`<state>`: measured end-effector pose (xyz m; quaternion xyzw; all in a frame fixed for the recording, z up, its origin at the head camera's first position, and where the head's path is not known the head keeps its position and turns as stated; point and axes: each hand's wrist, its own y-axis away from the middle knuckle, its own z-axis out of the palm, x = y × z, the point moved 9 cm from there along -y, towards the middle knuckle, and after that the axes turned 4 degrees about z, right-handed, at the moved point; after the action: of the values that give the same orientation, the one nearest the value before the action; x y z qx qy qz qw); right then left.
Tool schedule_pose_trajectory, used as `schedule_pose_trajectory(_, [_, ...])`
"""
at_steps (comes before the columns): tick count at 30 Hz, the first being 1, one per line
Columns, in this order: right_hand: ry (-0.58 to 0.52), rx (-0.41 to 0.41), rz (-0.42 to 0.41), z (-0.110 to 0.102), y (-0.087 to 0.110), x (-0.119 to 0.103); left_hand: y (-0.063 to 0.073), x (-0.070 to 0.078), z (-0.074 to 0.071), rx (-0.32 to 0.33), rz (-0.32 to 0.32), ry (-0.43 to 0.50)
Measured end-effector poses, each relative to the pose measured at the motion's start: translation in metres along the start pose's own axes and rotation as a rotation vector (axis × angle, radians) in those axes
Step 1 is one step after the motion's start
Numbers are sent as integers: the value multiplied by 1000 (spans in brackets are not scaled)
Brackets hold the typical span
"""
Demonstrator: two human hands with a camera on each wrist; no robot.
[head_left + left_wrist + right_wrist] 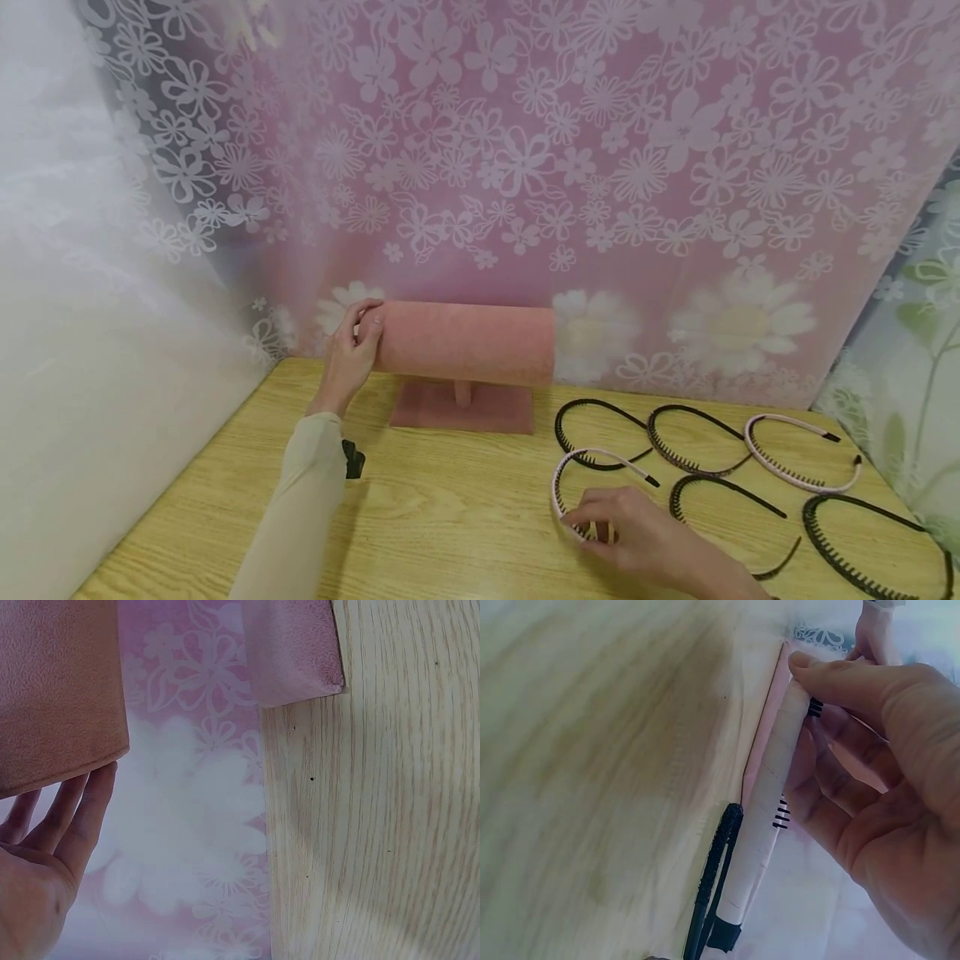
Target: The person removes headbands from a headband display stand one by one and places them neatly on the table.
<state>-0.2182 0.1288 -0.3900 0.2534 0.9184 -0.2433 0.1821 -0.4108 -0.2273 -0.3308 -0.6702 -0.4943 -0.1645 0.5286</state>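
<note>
A pink padded headband stand, a horizontal roll on a post and flat base, stands at the back of the table. My left hand holds the roll's left end, thumb on the front and fingers behind. The left wrist view shows fingertips at the rim of the roll. Low on the right, my right hand pinches a pale pink toothed headband between thumb and fingers. Up close, the wrapped band shows short black teeth and a black end tip, and my right hand grips its upper part.
Several toothed headbands lie on the wooden table at right: a black one, a dark one, a pale pink one and more dark ones in front. A flowered curtain hangs behind the stand.
</note>
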Motion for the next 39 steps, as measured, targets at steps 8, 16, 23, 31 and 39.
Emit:
schedule_pose_trajectory(8, [-107,-95,106,14,5,3,1,-2,-1,1,-6,-10])
schedule_pose_trajectory(16, [-151,-185,179,25,8,14,2,-4,-1,-3,-12,-6])
schedule_pose_trajectory(23, [-152,-188,260,26,9,26,2,-2,1,-2,5,1])
schedule_pose_trajectory(31, [-98,-131,188,19,8,30,1,-2,2,-4,9,5])
schedule_pose_trajectory(39, [-94,-107,176,16,7,31,2,-1,1,-17,4,31])
